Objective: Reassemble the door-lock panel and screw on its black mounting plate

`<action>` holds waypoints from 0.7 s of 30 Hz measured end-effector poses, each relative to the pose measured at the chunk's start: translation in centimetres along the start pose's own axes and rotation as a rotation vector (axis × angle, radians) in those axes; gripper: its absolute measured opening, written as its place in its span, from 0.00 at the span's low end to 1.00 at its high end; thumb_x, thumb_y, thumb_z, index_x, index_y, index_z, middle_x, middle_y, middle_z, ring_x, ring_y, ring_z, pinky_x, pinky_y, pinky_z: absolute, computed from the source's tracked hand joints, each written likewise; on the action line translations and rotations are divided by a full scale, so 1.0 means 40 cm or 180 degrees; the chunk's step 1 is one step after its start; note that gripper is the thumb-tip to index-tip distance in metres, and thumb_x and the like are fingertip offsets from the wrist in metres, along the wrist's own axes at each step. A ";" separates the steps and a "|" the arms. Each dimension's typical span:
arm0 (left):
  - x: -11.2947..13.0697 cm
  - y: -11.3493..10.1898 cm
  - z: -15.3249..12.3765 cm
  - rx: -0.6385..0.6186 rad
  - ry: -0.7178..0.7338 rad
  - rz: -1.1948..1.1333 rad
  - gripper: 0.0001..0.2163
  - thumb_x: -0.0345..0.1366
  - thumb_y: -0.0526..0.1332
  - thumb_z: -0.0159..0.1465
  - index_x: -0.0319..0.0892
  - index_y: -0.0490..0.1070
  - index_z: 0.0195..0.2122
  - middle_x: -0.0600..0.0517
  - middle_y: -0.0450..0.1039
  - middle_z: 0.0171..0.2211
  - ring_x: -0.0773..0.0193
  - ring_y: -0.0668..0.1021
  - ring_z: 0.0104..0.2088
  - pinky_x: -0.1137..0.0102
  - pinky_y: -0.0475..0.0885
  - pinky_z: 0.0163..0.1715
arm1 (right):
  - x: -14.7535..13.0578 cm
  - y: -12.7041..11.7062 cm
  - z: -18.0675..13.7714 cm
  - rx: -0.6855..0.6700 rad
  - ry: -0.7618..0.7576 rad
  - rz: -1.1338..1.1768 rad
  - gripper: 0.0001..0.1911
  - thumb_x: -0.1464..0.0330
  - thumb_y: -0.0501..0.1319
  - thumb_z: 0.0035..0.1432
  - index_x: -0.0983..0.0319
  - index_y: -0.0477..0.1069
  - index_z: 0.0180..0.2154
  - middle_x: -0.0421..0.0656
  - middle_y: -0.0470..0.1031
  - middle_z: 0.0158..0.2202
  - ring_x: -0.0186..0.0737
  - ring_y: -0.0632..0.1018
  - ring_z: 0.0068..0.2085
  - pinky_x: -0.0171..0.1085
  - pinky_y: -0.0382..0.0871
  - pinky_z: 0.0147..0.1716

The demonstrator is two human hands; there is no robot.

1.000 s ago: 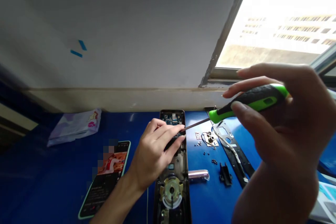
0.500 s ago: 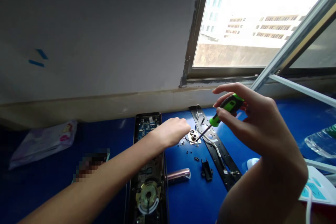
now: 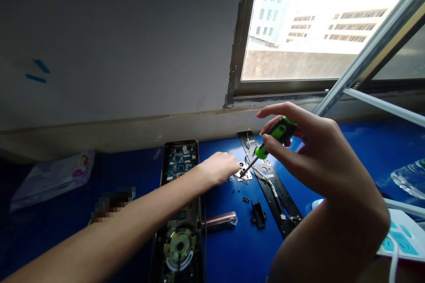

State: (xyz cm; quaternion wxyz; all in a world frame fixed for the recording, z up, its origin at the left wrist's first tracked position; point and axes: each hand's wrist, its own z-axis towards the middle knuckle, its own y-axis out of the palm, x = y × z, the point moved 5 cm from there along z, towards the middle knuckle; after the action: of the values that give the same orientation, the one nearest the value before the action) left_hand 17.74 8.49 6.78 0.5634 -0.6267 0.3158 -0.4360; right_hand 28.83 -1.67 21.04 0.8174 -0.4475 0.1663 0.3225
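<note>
My right hand (image 3: 308, 154) grips a green-and-black screwdriver (image 3: 277, 135), its thin shaft angled down-left toward a small metal plate (image 3: 244, 174) on the blue table (image 3: 226, 252). My left hand (image 3: 219, 167) reaches across the opened door lock body (image 3: 177, 212), fingers curled down at several tiny screws (image 3: 239, 192) beside that plate; whether it pinches one is hidden. The lock lies lengthwise with its circuit board (image 3: 179, 161) at the far end and a round brass mechanism (image 3: 177, 250) near me.
A black metal strip with a white cable (image 3: 268, 185) lies right of the plate, a small black clip (image 3: 258, 216) and a pinkish lock handle (image 3: 221, 221) nearer me. A phone (image 3: 113, 201) and a plastic packet (image 3: 49, 177) lie left. A white power strip (image 3: 400, 236) sits right, under the window.
My left hand left the lock's circuit board and moved right to the small screws. My right hand carried the screwdriver away from the lock, its tip now at the metal plate. The view swung right.
</note>
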 end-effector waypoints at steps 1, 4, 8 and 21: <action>0.005 -0.016 -0.005 -0.0058 0.0033 0.0041 0.14 0.18 0.66 0.59 0.43 0.75 0.22 0.51 0.78 0.23 0.58 0.81 0.27 0.68 0.71 0.32 | -0.002 0.000 0.000 -0.0016 -0.0010 -0.0014 0.13 0.69 0.65 0.63 0.59 0.77 0.50 0.40 0.82 0.32 0.37 0.81 0.27 0.33 0.72 0.22; 0.014 -0.082 -0.042 -0.0070 0.0093 0.0097 0.12 0.20 0.65 0.62 0.45 0.81 0.30 0.50 0.82 0.30 0.55 0.83 0.32 0.67 0.72 0.33 | -0.007 0.002 0.002 -0.0084 -0.0010 -0.0047 0.13 0.70 0.65 0.63 0.60 0.77 0.50 0.39 0.82 0.31 0.35 0.80 0.26 0.32 0.71 0.22; 0.007 -0.185 -0.153 0.1292 -0.0081 -0.0329 0.11 0.29 0.63 0.71 0.46 0.82 0.50 0.47 0.84 0.49 0.53 0.84 0.45 0.61 0.76 0.48 | -0.018 0.008 0.004 0.0019 -0.0127 -0.0059 0.12 0.69 0.65 0.63 0.59 0.78 0.49 0.39 0.83 0.31 0.35 0.79 0.26 0.32 0.72 0.23; -0.151 -0.029 -0.399 0.3102 -0.1529 -0.2241 0.26 0.45 0.65 0.70 0.52 0.67 0.68 0.45 0.66 0.70 0.46 0.68 0.71 0.48 0.63 0.71 | -0.122 0.106 0.048 0.1158 -0.0999 0.0813 0.20 0.68 0.76 0.58 0.53 0.75 0.50 0.38 0.83 0.36 0.43 0.85 0.37 0.44 0.82 0.34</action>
State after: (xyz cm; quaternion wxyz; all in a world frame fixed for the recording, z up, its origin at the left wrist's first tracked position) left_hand 0.69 7.14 6.51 0.6616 -0.4453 -0.2775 -0.5357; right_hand 22.35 -0.23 22.16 0.8528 -0.2132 0.1478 0.4532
